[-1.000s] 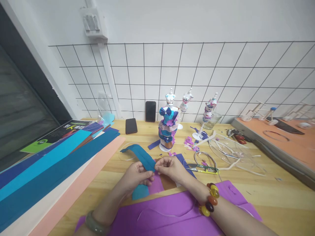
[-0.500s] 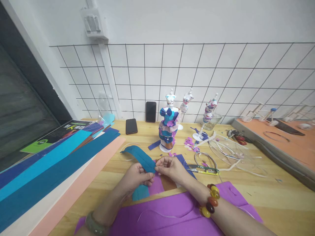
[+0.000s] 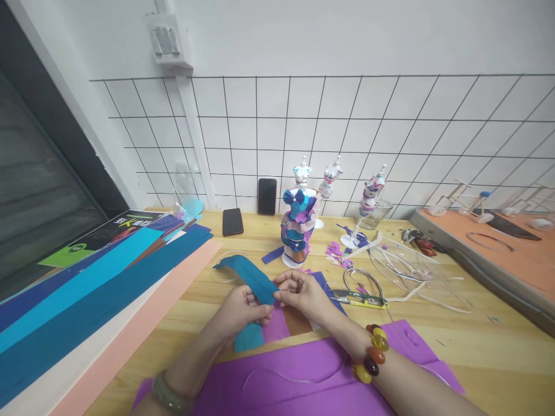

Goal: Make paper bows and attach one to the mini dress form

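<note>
A strip of teal crepe paper (image 3: 251,277) is held between both hands, its far end curling up to the left. My left hand (image 3: 243,309) pinches its lower edge, thumb on top. At the strip's near right end, my right hand (image 3: 302,294) grips a corner between thumb and fingers. Beneath the hands lie turquoise (image 3: 248,338), purple (image 3: 276,325) and brown (image 3: 299,321) pieces. A large purple sheet (image 3: 277,378) with a loose pale thread is under my forearms. Just beyond the hands stands a small dress-form mannequin (image 3: 299,225) in a blue and purple ruffled dress with a bow.
Long coloured paper sheets (image 3: 108,294) cover the left side. Two phones (image 3: 233,222) are at the back. Two more mannequins (image 3: 372,193), purple scraps (image 3: 335,249), scissors (image 3: 362,299), a wire coil (image 3: 364,280) and pale ribbons (image 3: 403,271) lie to the right, near an orange-topped board (image 3: 498,248).
The teal strip's near right end has shifted slightly in my right fingers. Both hands otherwise stay in nearly the same place, and the view has moved a little.
</note>
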### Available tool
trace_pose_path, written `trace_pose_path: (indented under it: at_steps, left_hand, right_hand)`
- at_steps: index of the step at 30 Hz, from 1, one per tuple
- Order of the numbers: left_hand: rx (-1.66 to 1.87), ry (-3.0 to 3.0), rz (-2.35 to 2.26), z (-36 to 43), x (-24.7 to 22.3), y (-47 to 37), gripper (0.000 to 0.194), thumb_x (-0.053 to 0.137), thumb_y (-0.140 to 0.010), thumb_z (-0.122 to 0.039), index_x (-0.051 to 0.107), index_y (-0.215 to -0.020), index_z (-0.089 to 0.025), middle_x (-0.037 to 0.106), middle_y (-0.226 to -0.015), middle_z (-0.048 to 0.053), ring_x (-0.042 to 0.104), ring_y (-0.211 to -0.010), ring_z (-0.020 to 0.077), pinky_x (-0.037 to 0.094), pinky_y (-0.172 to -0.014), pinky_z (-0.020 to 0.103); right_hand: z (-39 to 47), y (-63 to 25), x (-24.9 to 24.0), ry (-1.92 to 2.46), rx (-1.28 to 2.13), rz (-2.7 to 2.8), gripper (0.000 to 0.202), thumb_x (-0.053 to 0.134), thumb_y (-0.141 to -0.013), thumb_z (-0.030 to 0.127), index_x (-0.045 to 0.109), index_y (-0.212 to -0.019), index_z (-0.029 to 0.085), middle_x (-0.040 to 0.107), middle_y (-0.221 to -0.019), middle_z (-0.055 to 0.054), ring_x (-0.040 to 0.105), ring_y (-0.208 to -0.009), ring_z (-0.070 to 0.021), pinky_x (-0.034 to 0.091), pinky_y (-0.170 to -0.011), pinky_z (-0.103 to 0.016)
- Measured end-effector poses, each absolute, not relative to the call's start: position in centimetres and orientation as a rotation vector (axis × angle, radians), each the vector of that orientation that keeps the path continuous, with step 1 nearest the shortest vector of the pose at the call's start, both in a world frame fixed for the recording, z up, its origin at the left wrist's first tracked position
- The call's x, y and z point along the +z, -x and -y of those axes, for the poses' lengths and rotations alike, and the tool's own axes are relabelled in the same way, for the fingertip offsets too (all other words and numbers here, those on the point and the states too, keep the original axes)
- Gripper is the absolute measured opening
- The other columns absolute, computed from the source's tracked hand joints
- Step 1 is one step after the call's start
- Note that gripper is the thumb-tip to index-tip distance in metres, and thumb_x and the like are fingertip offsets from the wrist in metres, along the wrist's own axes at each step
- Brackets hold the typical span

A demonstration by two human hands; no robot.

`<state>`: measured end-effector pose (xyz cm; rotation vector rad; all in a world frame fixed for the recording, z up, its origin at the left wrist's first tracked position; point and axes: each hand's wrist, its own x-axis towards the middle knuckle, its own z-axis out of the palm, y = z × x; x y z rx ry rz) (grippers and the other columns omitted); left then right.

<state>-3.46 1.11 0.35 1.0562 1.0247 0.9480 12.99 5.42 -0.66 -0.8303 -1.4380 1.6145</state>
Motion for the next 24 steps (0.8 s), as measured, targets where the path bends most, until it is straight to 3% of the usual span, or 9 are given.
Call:
trace_pose_path:
  at_steps: [8, 18, 24]
  left_hand:
    - [0.906, -0.903, -0.993, -1.11, 0.6, 3.44, 0.029, 0.058, -0.074, -0.039, 0.058, -0.08, -0.011, 0.065, -0.075, 0.008, 0.061, -0.062, 0.0146, 0.048, -0.052, 0.024]
    - [0.881, -0.937, -0.99, -1.3, 0.54, 3.77, 0.025, 0.067, -0.067, -0.027, 0.062, -0.082, -0.008, 0.065, -0.076, 0.01, 0.061, -0.059, 0.0129, 0.049, -0.054, 0.023]
    - [0.893, -0.919, -1.022, -1.29, 0.72, 3.88, 0.021, 0.067, -0.067, -0.026, 0.06, -0.079, -0.009, 0.064, -0.063, 0.006, 0.061, -0.055, 0.0123, 0.049, -0.053, 0.022]
  right_hand:
    - [-5.38, -12.94, -0.75, 0.812, 1.628, 1.418, 0.035, 0.074, -0.058, 0.03, 0.053, -0.081, 0.015, 0.058, -0.056, 0.005, 0.056, -0.049, -0.0095, 0.044, -0.052, -0.023]
    - [-5.19, -13.13, -0.34, 0.682, 1.703, 1.451, 0.035, 0.072, -0.062, 0.03, 0.055, -0.089, 0.016, 0.06, -0.067, 0.003, 0.061, -0.057, -0.0118, 0.045, -0.057, -0.025]
    - [-5.18, -13.38, -0.96, 0.746, 1.686, 1.657, 0.029, 0.071, -0.064, 0.028, 0.063, -0.088, 0.014, 0.052, -0.052, 0.006, 0.046, -0.046, -0.0053, 0.035, -0.047, -0.018]
